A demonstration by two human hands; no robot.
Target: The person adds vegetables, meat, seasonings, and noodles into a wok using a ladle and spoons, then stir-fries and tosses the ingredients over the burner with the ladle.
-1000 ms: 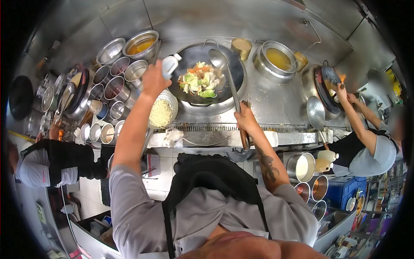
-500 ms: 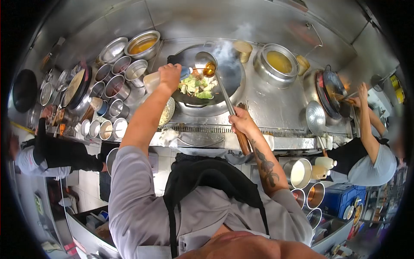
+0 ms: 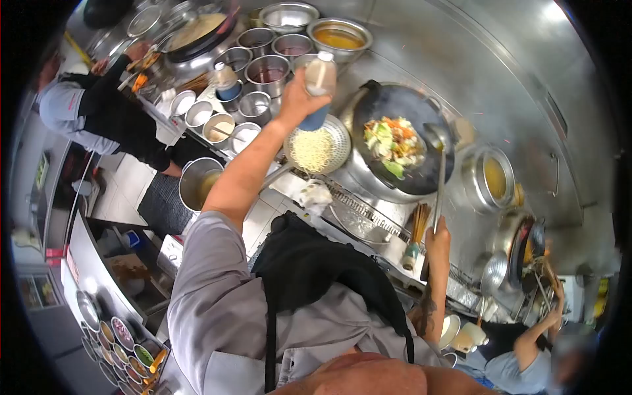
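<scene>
Veg point(image 3: 395, 146) in the wok point(image 3: 415, 108), noodles point(image 3: 312, 150) just chilling in the strainer point(image 3: 340, 139); left hand point(image 3: 299, 102) gripping a bottle point(image 3: 321, 76), right hand point(image 3: 438, 240) the ladle point(image 3: 435, 135).

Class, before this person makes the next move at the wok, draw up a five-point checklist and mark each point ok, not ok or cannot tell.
1. Bottle secure: ok. The left hand has its grip around the bottle.
2. Nothing pouring: ok. No stream shows from the bottle.
3. Ladle under control: ok. The right hand holds the handle of the ladle.
4. Vegetables within the wok: ok. They lie together inside it.
5. Gap between the bottle and the strainer of noodles: cannot tell. The two overlap in this view.
</scene>
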